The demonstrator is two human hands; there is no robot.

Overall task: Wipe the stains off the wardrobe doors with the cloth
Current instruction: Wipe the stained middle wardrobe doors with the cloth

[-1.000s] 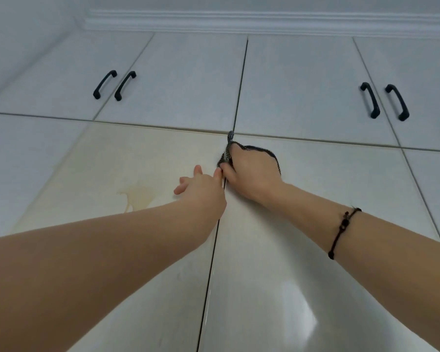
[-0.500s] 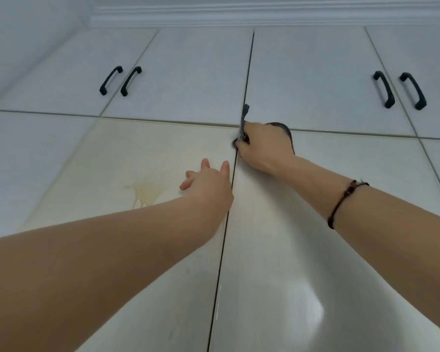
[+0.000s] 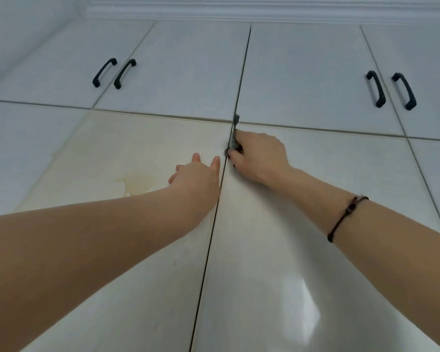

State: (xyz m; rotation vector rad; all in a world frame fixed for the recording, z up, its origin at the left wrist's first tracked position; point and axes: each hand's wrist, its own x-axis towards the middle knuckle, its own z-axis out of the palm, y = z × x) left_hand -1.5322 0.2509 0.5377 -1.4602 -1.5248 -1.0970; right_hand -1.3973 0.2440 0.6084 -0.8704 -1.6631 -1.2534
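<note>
The right hand (image 3: 258,156) bunches the dark cloth (image 3: 233,143) in curled fingers against the door seam (image 3: 211,237). The left hand (image 3: 196,176) lies flat, fingers straight, just left of it. The yellow stain (image 3: 135,182) lies further left, nearer the left hand.

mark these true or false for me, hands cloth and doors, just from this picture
1. The right hand grips the dark cloth at the seam between the left lower door and the right lower door. True.
2. The left hand holds a spray bottle. False: it holds nothing, fingers straight against the left lower door.
3. A yellowish stain shows on the left lower door. True.
4. The upper doors carry round white knobs. False: they carry black bar handles.
5. The cord bracelet sits on the left wrist. False: it is on the right wrist.
</note>
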